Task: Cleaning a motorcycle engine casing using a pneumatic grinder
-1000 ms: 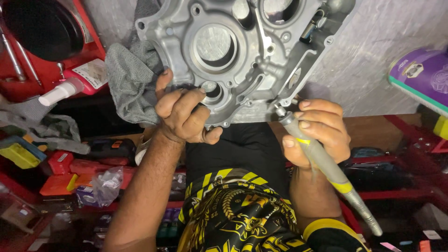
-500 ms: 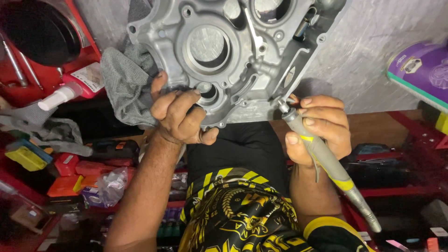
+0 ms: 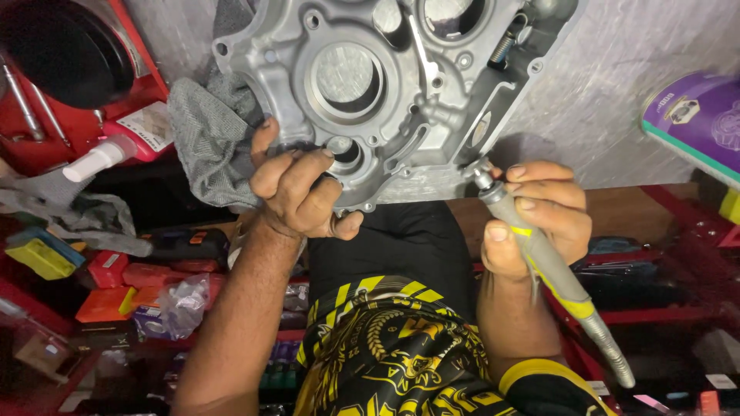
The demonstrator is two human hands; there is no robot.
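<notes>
A silver cast-metal engine case [image 3: 385,85] with round bores lies on a grey surface before me. My left hand [image 3: 301,189] grips its near lower edge, fingers curled over the rim beside a small bore. My right hand [image 3: 539,219] holds a grey and yellow pen-shaped power tool [image 3: 551,273], its metal tip touching the case's lower right corner. A grey cloth [image 3: 208,142] lies bunched against the case's left side, next to my left hand.
A red tray [image 3: 131,69] with a dark bowl and a spray bottle [image 3: 116,146] sits at the left. Small coloured boxes and a plastic bag [image 3: 181,304] lie below left. A purple box [image 3: 697,123] is at the right edge. Red shelving [image 3: 694,254] runs along the right.
The view has shifted slightly, so the case sits higher and further left in frame. Both hands keep their hold; the tool tip stays at the case's lower right corner.
</notes>
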